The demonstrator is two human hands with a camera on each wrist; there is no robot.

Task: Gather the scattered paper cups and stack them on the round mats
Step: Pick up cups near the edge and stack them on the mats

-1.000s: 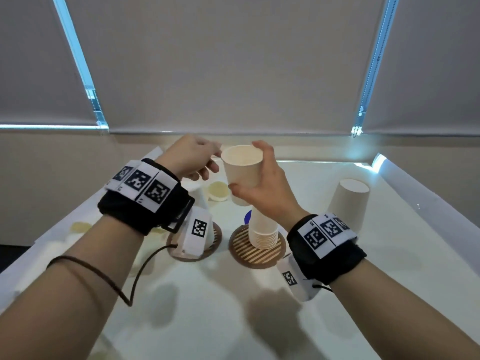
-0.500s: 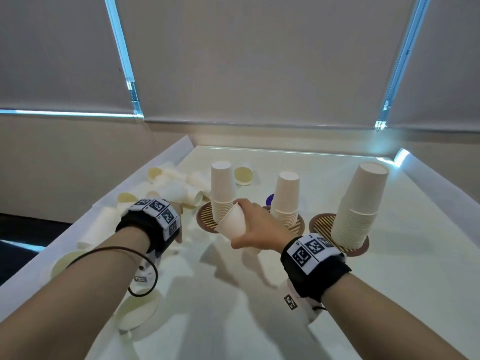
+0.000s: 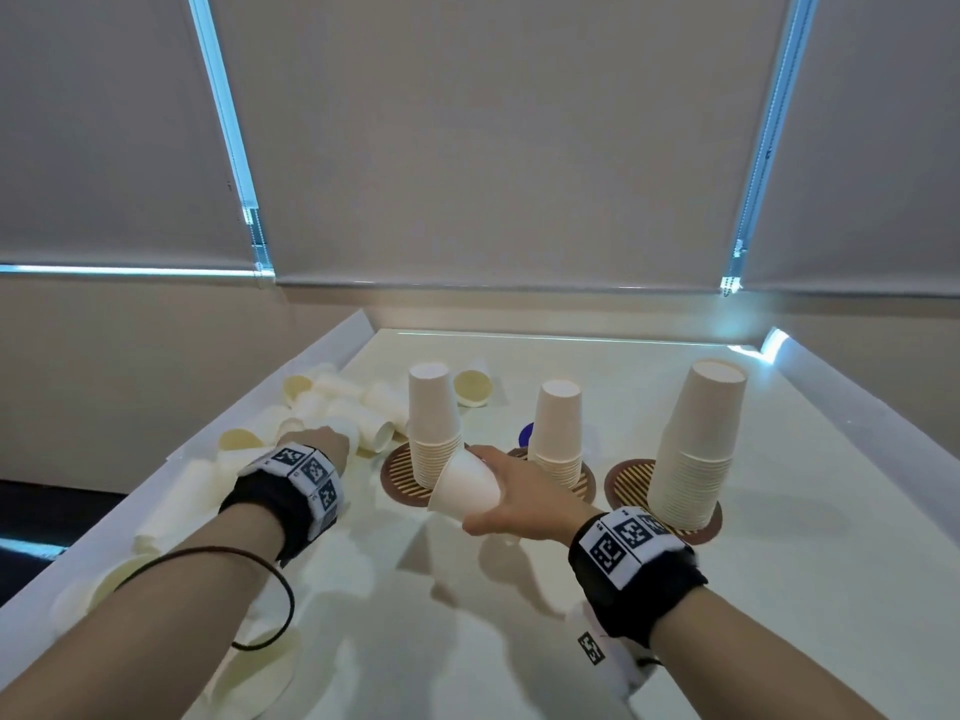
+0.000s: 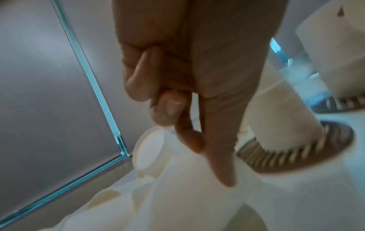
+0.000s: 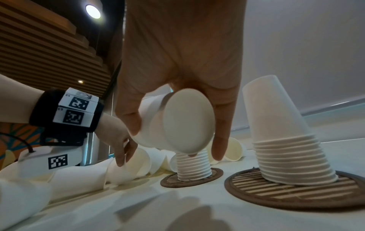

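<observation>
Three stacks of upturned paper cups stand on round slatted mats: a left stack (image 3: 434,423), a middle stack (image 3: 558,433) and a tall, leaning right stack (image 3: 696,444). My right hand (image 3: 475,491) grips a single white cup (image 3: 457,491) tilted on its side, low in front of the left mat (image 3: 400,478). In the right wrist view the cup's base (image 5: 189,118) faces the camera. My left hand (image 3: 317,441) is down in the pile of scattered cups (image 3: 337,402) on the left. Its thumb and curled fingers (image 5: 120,159) hold a lying cup (image 5: 136,164).
Loose cups lie all along the left edge of the white table (image 3: 519,641), some close to my left forearm. A lone cup (image 3: 474,389) lies behind the left stack. A small blue object (image 3: 525,433) shows behind the middle stack. Raised white walls (image 3: 852,407) border the table.
A second ago my right hand held the cup upright and high, with the left hand beside it. Both hands have dropped: the cup is tilted near the left mat, the left hand is in the pile.
</observation>
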